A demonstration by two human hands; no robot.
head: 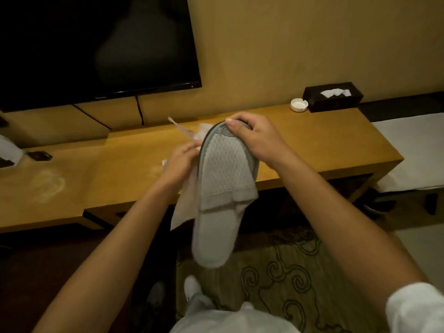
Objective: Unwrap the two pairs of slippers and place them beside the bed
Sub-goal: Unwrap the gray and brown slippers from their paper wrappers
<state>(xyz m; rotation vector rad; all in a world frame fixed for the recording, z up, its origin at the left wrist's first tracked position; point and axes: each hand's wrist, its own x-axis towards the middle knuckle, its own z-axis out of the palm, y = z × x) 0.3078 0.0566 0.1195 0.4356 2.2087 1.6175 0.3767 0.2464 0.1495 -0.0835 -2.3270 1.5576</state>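
Observation:
A grey slipper pair point(223, 188) hangs toe-up in front of me, stacked flat, its heel end pointing down toward the floor. My right hand point(257, 138) grips the toe end from above. My left hand point(179, 162) holds the clear plastic wrapper point(186, 203), which trails down the left side of the slippers and bunches above my fingers. The slippers are mostly out of the wrapper. No second pair is in sight.
A long wooden desk point(312, 150) runs across in front of me, with a white ashtray point(298, 104) and a dark tissue box point(332, 96) at its back right. A TV point(96, 49) hangs on the wall. A white bench point(413, 155) stands at right. Patterned carpet point(288, 272) lies below.

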